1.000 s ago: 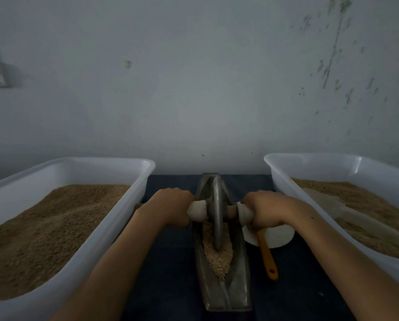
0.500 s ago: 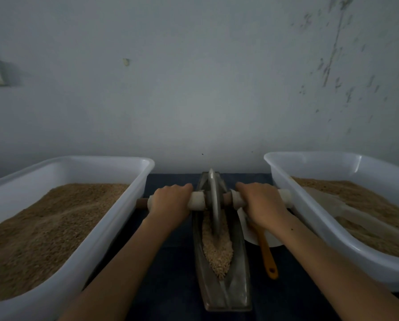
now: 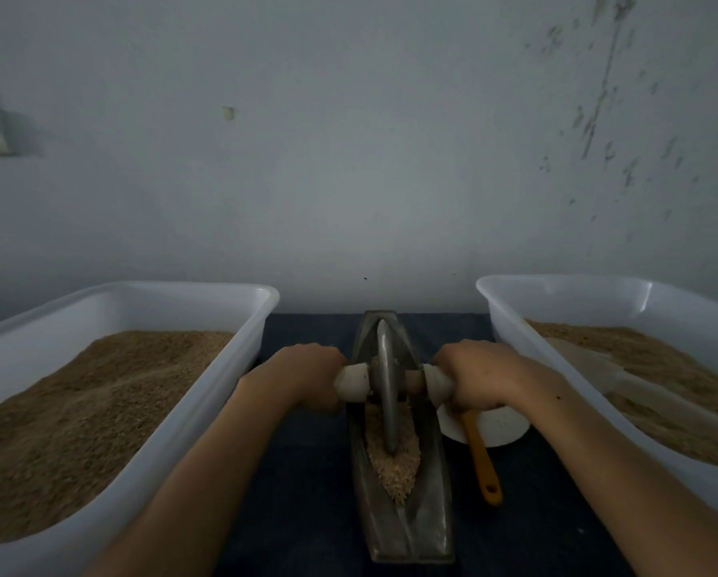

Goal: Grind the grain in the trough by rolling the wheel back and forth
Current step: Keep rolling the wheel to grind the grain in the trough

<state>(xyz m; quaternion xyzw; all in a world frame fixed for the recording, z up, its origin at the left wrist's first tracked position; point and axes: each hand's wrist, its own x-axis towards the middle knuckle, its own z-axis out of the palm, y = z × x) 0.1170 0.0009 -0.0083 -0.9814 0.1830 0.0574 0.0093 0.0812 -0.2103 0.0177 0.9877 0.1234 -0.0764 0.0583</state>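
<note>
Left hand (image 3: 307, 374) and right hand (image 3: 480, 378) seemingly grip the pale axle handles (image 3: 352, 383), steadying the grey metal wheel (image 3: 387, 393) over tan grain (image 3: 394, 460) in the narrow metal trough (image 3: 428, 514).

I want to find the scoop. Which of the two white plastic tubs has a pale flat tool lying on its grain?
The white plastic tub on the right: a pale flat tool lies on its grain. The left tub holds grain only.

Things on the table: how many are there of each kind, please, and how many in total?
White tubs of grain: 2
Metal trough: 1
Wheel with handles: 1
White bowl: 1
Orange spoon: 1
Total: 6
</note>
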